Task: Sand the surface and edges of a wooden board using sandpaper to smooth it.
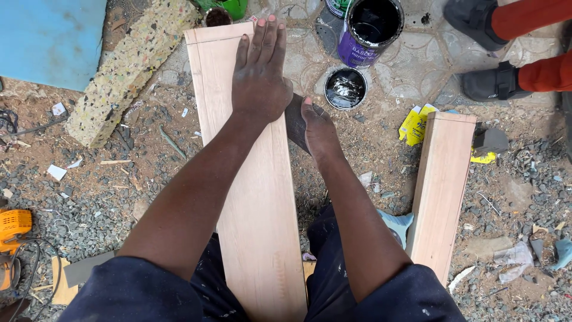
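Observation:
A long pale wooden board (256, 226) lies lengthwise in front of me, running from between my knees toward the far ground. My left hand (259, 71) rests flat on its far end, palm down, fingers stretched out. My right hand (319, 131) sits at the board's right edge and pinches a dark grey sheet of sandpaper (295, 122) against that edge. Part of the sheet is hidden under the hand.
A second board (441, 191) lies to the right. An open can of dark liquid (369, 27) and its lid (345, 88) stand beyond. A foam block (128, 65), an orange power tool (12, 229), a yellow packet (417, 122) and another person's shoes (491, 83) surround me on gravel.

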